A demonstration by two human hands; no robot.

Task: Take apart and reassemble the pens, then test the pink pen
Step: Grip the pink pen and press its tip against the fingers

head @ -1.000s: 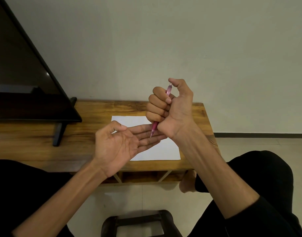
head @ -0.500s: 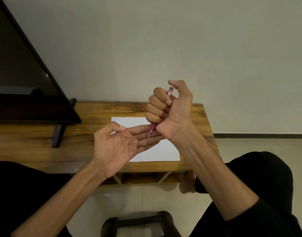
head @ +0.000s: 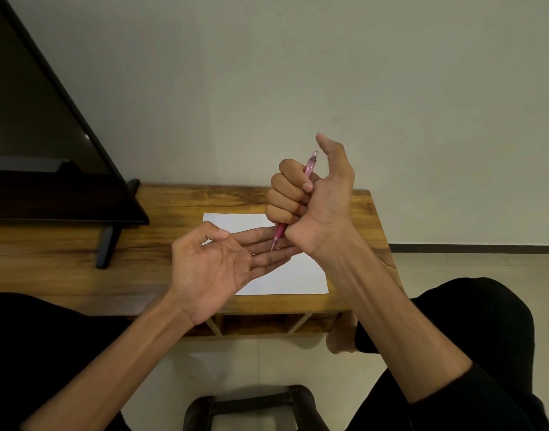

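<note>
A: Right hand (head: 310, 206)?
B: Fingers (head: 285, 194) curled into a fist, clamped on the pink pen (head: 309, 169). Thumb lifted clear of the cap end, pointing to 12 o'clock. The pen is tilted, cap end at 1 o'clock, tip at 7 o'clock.

A: Where does the tip sit?
B: On or just above the left hand's fingers; contact cannot be told. The barrel's middle is hidden inside the fist.

A: Left hand (head: 214, 265)?
B: Palm up, fingers (head: 267, 247) held together and stretched toward 3 o'clock under the pen tip. Thumb bent over the palm. It holds nothing.

A: Surroundings?
B: Both hands are raised over a wooden desk (head: 173, 206). A white sheet (head: 298, 278) lies flat on it, partly covered by the hands. A dark screen (head: 33, 135) stands on the desk at 9 o'clock. Dark-clothed knees at 4 and 8 o'clock, a bare foot (head: 341, 337) below the desk edge.
</note>
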